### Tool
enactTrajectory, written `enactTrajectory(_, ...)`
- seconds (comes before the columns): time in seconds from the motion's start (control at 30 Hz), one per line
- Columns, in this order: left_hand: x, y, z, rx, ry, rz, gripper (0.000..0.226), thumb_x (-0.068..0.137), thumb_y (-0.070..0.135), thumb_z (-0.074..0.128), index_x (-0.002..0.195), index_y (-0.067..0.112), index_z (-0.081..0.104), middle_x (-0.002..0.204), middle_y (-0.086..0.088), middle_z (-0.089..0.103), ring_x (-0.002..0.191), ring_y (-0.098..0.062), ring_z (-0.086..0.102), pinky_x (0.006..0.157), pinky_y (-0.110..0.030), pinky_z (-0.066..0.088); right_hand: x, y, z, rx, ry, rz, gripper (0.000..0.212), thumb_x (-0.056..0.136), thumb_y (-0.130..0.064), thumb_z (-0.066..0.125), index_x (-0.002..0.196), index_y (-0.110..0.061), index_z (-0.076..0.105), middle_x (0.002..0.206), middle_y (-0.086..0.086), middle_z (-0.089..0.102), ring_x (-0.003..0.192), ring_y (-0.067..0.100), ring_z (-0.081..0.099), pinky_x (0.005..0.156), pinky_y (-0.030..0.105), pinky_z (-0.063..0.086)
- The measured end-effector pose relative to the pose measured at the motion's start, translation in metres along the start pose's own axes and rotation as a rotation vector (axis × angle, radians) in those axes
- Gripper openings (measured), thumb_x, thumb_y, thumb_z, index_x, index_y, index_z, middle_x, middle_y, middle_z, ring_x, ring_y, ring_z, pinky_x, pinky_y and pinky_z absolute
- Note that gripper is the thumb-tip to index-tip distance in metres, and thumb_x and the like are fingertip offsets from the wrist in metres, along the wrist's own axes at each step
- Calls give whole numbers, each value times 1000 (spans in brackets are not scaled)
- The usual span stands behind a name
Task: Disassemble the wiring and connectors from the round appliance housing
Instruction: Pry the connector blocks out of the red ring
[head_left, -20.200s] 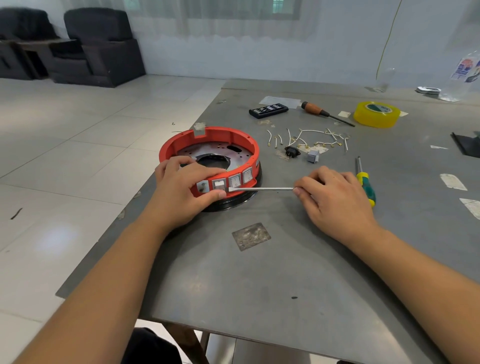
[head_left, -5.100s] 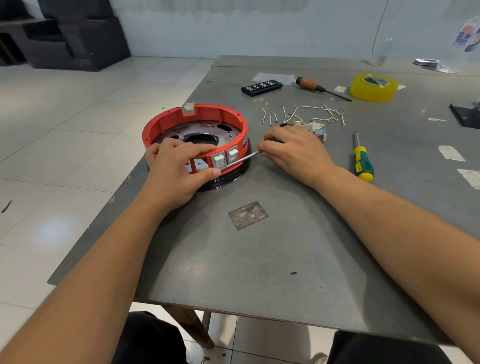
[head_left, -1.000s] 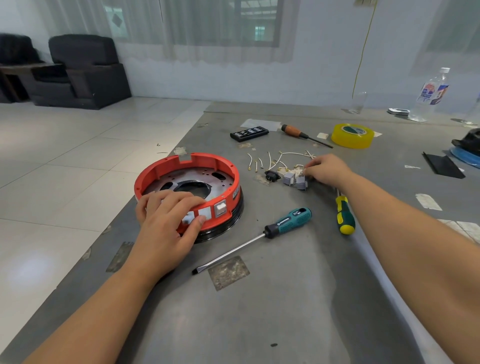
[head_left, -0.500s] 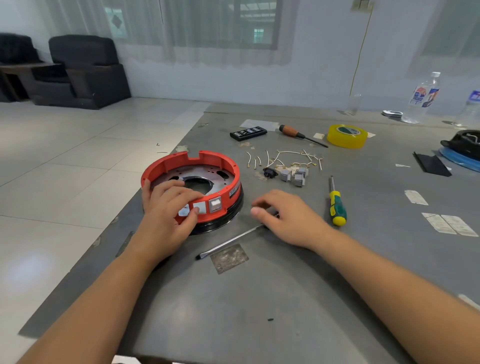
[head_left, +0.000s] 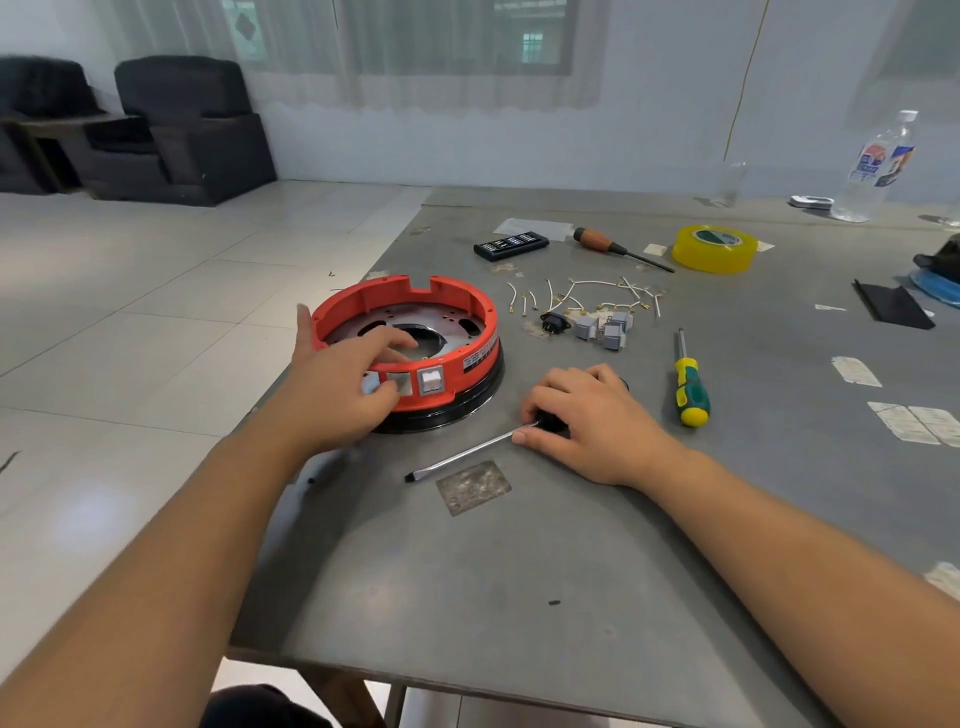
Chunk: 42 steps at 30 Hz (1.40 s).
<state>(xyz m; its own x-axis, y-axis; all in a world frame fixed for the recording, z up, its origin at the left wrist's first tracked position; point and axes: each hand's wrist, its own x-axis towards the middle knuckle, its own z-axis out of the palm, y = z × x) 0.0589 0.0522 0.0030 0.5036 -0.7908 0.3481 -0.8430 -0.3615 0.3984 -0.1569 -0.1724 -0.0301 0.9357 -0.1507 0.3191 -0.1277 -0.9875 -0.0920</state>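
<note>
Bare counter (head_left: 519, 597) stretches wide along the near edge, open to hands from either side. Farther in, the orange round housing (head_left: 467, 312) blocks the left; beside it lie loose wires (head_left: 592, 291) and grey switches (head_left: 605, 327). A green-and-yellow screwdriver (head_left: 691, 387) lies to the right, with a clear lane between it and the housing.

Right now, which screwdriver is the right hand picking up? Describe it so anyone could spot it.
On the grey table, just right of the red housing, a long flathead screwdriver lies under the right hand. Unlike the other two, its bare shaft points toward the person.
</note>
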Motion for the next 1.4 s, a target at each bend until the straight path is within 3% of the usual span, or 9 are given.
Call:
enactTrajectory(0.1, 7, 10, 3, 55, 35, -17, 50, 89, 58, 40, 131, 44, 63, 114, 25, 64, 136, -12, 53, 124, -39, -19, 3, 1, 1, -8, 12, 11, 42, 94, -70, 39, 101, -35, 62, 100, -12, 58, 98, 12, 56, 88, 33, 35)
enactTrajectory(0.2, 6, 16, 14, 17, 59, 38, 51, 92, 67, 45, 132, 43, 65, 125, 22, 67, 130, -11, 55, 122, -45, 12, 5, 2, 1, -29, 16, -3, 46, 95, -70, 37, 101, -34, 65, 100, -11, 61, 97, 13, 59, 83, 34, 38)
enactTrajectory(0.27, 4, 12, 19, -17, 100, 71, 43, 98, 63, 54, 136, 45, 63, 131, 17, 68, 129, -13, 54, 118, -46, 18, 6, 3, 0, -30, 14, -19, 48, 96, -69, 36, 102, -33, 67, 99, -9, 62, 94, 14, 60, 79, 34, 41)
enactTrajectory(0.37, -2, 4, 25, -11, 150, 101, 41, 103, 58, 55, 141, 46, 61, 135, 14, 69, 125, -12, 52, 111, -38, 19, 4, 4, -2, -17, 49, -56, 49, 100, -63, 38, 102, -27, 71, 92, -5, 64, 86, 18, 61, 73, 35, 46)
enactTrajectory(0.53, -8, 0, 25, -65, 169, 158, 36, 100, 54, 49, 132, 48, 66, 116, 26, 68, 108, -2, 51, 104, -31, 19, 0, 6, -8, -32, 83, -37, 44, 100, -53, 39, 101, -25, 72, 91, -6, 64, 83, 18, 61, 71, 38, 49)
enactTrajectory(0.73, -12, 1, 28, -58, 182, 139, 28, 102, 49, 49, 128, 57, 56, 114, 30, 59, 115, 3, 40, 107, -29, 14, -4, 12, -15, -98, 208, 8, 45, 99, -51, 40, 94, -23, 74, 86, -5, 63, 76, 19, 59, 63, 34, 46)
enactTrajectory(1.0, -17, 0, 24, -104, 223, 55, 36, 102, 38, 45, 127, 42, 70, 105, 45, 48, 114, 8, 31, 101, -25, 11, -4, 15, -15, -189, 301, 79, 43, 100, -51, 43, 96, -25, 77, 88, -3, 63, 81, 23, 59, 65, 34, 38)
enactTrajectory(1.23, -18, 2, 21, -139, 197, -26, 39, 101, 41, 40, 132, 46, 63, 120, 16, 54, 113, 10, 26, 107, -30, 13, -5, 12, -15, -347, 379, 20, 25, 98, -42, 63, 94, -22, 76, 94, 2, 57, 83, 26, 53, 74, 37, 30)
enactTrajectory(1.4, -17, 3, 19, -136, 192, 44, 37, 103, 36, 39, 126, 48, 66, 104, 38, 56, 112, 2, 39, 101, -24, 12, -3, -2, -17, -418, 378, -68, 28, 101, -40, 59, 90, -16, 70, 95, 7, 57, 83, 31, 52, 76, 43, 38)
